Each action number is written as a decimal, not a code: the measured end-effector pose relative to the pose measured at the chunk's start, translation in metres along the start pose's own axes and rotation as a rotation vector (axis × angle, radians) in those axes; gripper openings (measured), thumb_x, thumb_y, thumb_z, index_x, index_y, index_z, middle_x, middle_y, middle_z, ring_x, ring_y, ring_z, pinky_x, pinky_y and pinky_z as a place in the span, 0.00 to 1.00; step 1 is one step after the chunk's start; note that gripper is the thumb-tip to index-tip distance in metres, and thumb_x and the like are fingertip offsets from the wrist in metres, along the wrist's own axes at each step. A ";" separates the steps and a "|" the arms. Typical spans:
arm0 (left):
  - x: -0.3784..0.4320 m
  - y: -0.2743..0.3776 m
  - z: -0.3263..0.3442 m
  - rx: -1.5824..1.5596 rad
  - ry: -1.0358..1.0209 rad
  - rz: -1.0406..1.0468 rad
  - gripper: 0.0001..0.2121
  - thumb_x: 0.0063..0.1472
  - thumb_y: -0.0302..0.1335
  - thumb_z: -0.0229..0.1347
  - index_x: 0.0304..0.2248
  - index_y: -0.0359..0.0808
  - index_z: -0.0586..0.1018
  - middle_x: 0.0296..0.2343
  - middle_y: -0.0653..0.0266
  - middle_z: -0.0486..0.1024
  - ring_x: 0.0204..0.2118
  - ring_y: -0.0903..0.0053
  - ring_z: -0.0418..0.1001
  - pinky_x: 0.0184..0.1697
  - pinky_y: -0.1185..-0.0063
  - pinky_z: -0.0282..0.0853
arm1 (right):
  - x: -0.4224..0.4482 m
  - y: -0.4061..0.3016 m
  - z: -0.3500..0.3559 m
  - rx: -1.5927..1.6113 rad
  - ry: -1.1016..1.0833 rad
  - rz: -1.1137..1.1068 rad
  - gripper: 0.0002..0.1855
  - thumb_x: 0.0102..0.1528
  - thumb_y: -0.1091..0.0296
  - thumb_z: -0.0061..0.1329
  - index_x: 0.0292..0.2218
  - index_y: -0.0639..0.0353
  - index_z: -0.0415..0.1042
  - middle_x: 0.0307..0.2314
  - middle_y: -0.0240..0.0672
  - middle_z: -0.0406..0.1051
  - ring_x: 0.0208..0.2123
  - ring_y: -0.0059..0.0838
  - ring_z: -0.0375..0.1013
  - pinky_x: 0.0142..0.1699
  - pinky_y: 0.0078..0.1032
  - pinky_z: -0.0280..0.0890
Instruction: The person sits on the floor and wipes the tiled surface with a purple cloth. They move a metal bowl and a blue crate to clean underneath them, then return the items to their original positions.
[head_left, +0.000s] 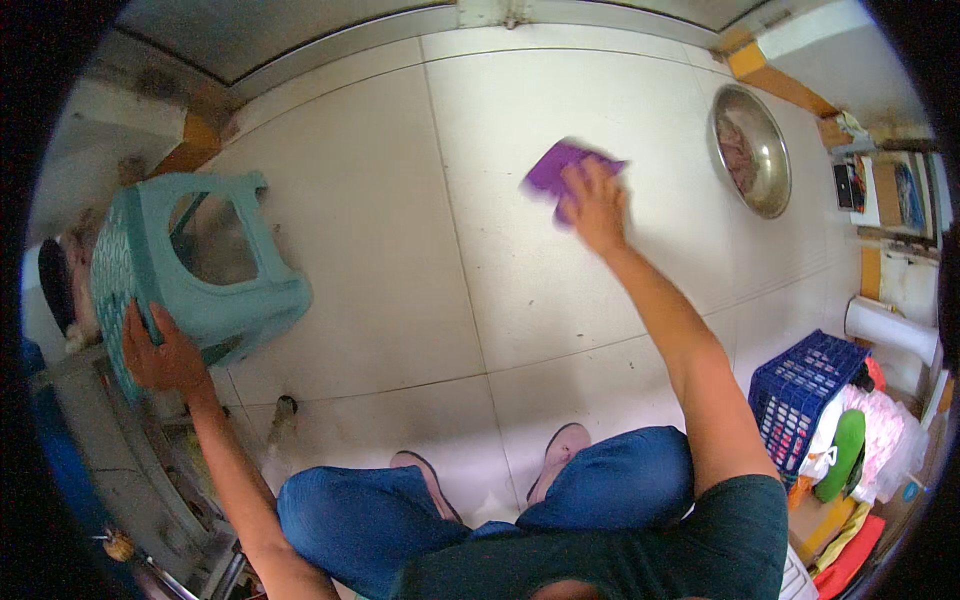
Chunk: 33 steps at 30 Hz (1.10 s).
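My right hand (598, 206) presses a purple cloth (556, 169) against the pale tiled floor (570, 300), its fingers spread over the cloth. Both look slightly blurred. At the left, my left hand (166, 352) grips the patterned seat of a teal plastic stool (217, 296); some fingertips are hard to make out at the seat. One side of the stool, with a large rounded opening, faces me. Further right on the floor stands a metal basin (771, 169) with a crumpled brownish-pink cloth (735, 154) inside.
A blue plastic basket (801, 394) stands at the right, with plastic bags (885, 442) and a green item (846, 454) beside it. Shelves (892, 191) line the right wall. Door framing (360, 49) borders the floor ahead. My pink shoes (562, 454) are close below.
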<state>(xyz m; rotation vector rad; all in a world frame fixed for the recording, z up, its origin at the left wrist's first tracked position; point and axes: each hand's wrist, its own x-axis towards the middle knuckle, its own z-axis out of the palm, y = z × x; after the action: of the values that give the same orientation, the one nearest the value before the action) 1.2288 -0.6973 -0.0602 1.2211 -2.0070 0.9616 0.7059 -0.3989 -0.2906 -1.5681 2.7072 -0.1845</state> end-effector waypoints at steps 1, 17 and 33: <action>0.001 0.003 0.000 -0.013 0.000 -0.005 0.14 0.58 0.39 0.57 0.39 0.40 0.81 0.39 0.61 0.78 0.42 0.67 0.75 0.44 0.69 0.69 | 0.029 0.009 0.007 -0.005 0.077 0.205 0.28 0.57 0.50 0.43 0.58 0.42 0.58 0.58 0.41 0.49 0.59 0.48 0.48 0.57 0.50 0.48; -0.003 0.002 0.002 0.015 0.082 0.013 0.13 0.56 0.35 0.59 0.40 0.41 0.81 0.37 0.65 0.79 0.38 0.69 0.76 0.42 0.70 0.68 | 0.029 -0.111 0.003 0.088 -0.370 -0.735 0.28 0.47 0.62 0.51 0.51 0.41 0.67 0.56 0.38 0.56 0.61 0.42 0.49 0.61 0.47 0.46; -0.002 0.003 0.004 -0.110 0.090 0.009 0.13 0.55 0.33 0.59 0.40 0.38 0.80 0.38 0.64 0.78 0.41 0.70 0.74 0.44 0.71 0.66 | 0.056 -0.185 0.022 0.291 -0.297 -1.005 0.31 0.47 0.57 0.55 0.53 0.35 0.64 0.59 0.37 0.52 0.62 0.43 0.45 0.62 0.48 0.45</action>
<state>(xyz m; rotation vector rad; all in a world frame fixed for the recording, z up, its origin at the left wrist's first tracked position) 1.2265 -0.6988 -0.0649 1.0916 -1.9696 0.8826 0.8391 -0.5408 -0.2903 -2.4167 1.3988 -0.2877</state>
